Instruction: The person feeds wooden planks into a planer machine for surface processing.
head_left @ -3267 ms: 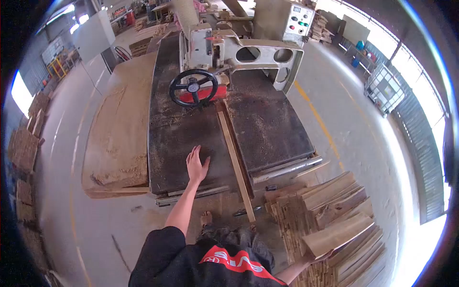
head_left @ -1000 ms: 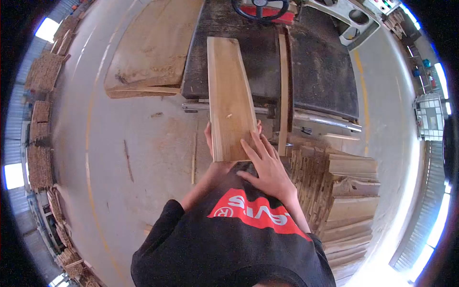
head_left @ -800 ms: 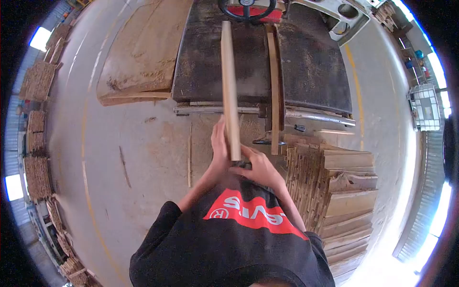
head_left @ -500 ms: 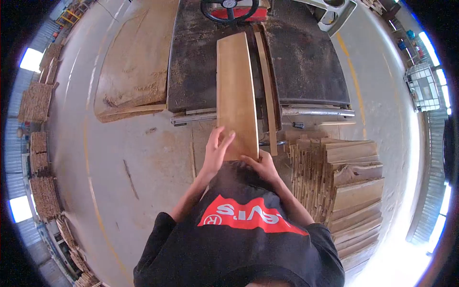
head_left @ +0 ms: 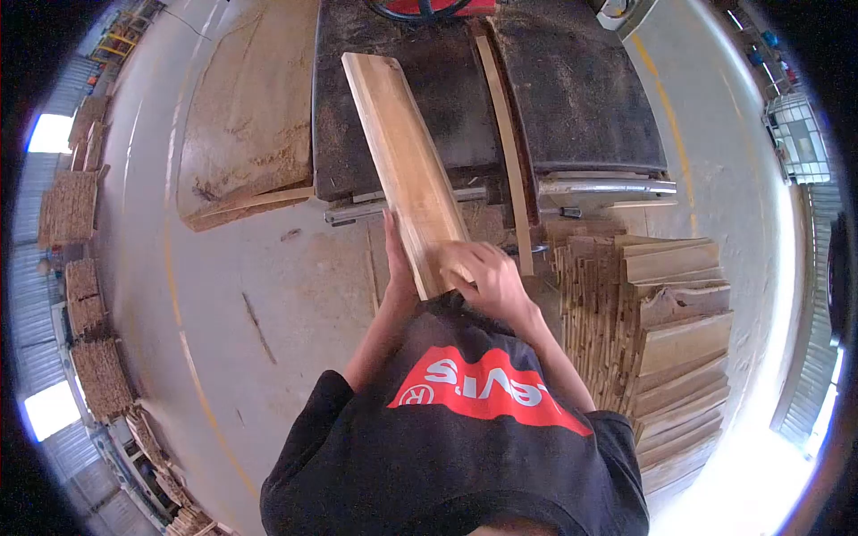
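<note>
A long pale wooden plank (head_left: 402, 161) lies tilted, its far end over the dark saw table (head_left: 572, 98) and its near end at my waist. My left hand (head_left: 399, 259) grips the plank's left edge near the close end. My right hand (head_left: 483, 275) is closed over the plank's near right corner. A narrow wooden strip (head_left: 505, 143) runs along the table to the right of the plank. A black handwheel (head_left: 420, 9) on a red part shows at the top edge.
A stack of several cut boards (head_left: 670, 339) stands on the floor at my right. A heap of sawdust (head_left: 241, 116) on a low board lies left of the table. Piles of wood pieces (head_left: 76, 214) line the far left. Concrete floor surrounds me.
The plank has swung so its far end points up-left across the table. My right hand has slid onto its near corner; the left hand still holds the left edge.
</note>
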`<act>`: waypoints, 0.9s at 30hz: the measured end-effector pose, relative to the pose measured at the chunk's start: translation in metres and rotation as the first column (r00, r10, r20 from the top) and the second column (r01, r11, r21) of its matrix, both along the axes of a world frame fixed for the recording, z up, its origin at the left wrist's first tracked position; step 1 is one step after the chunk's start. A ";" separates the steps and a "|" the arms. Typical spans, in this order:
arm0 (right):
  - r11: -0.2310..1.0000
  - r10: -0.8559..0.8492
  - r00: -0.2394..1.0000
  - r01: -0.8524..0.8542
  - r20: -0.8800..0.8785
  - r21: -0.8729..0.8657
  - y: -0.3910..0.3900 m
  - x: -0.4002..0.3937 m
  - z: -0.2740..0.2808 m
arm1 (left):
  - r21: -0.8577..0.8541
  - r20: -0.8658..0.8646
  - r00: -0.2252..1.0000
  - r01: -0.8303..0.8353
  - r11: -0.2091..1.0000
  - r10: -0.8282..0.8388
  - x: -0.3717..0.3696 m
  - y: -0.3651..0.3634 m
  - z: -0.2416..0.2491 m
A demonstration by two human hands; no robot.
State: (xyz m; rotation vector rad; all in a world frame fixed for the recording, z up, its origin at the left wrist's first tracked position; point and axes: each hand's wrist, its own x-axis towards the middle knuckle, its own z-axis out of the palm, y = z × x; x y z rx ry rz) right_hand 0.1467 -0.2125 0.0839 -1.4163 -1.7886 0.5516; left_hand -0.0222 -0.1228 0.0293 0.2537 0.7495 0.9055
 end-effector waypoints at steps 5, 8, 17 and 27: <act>0.992 0.045 0.993 -0.032 0.107 -0.123 0.035 0.005 -0.003 | 0.016 -0.083 0.995 0.049 0.999 -0.047 -0.002 0.004 0.013; 0.949 0.126 0.989 -0.097 0.080 -0.300 0.033 0.001 0.023 | -0.022 -0.146 0.988 0.041 0.999 -0.044 -0.001 0.005 0.006; 0.703 -0.199 0.744 -0.345 -0.637 -0.622 -0.033 -0.002 -0.045 | 0.158 -0.686 0.725 0.239 0.958 -0.068 -0.005 -0.009 -0.003; 0.699 -0.601 0.006 -0.481 -0.799 -0.529 -0.020 0.017 -0.141 | 0.213 -0.563 0.760 0.513 0.832 -0.325 0.039 0.034 0.054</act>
